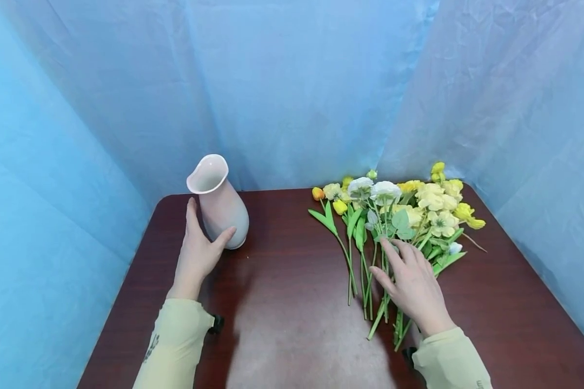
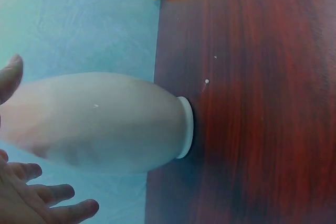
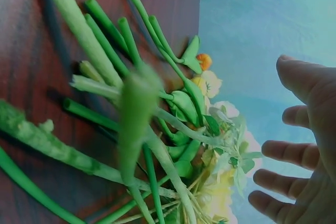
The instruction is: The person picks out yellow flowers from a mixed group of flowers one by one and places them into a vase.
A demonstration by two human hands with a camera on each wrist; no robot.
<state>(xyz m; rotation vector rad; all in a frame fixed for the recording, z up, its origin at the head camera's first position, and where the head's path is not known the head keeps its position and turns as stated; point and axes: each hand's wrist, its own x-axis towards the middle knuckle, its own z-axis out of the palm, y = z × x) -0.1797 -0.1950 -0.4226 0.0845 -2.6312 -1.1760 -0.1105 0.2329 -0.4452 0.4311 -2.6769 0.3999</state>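
Observation:
A pale vase (image 1: 226,213) with a wavy rim stands upright on the table at the left. My left hand (image 1: 199,256) is beside it, thumb and fingers spread to either side; in the left wrist view the fingers (image 2: 58,195) look extended, and whether they touch the vase (image 2: 115,124) I cannot tell. On the right, my right hand (image 1: 413,283) hovers over the stems of a pile of flowers with its fingers extended, holding nothing. White flowers (image 1: 385,193), pale yellow flowers (image 1: 430,197) and an orange tulip (image 1: 318,194) lie there. Their green stems (image 3: 84,35) point toward me.
The dark brown wooden table (image 1: 282,324) has rounded far corners. Pale blue curtains (image 1: 292,92) hang close behind it and along both sides. A tiny white speck (image 2: 207,81) lies on the tabletop near the vase's foot.

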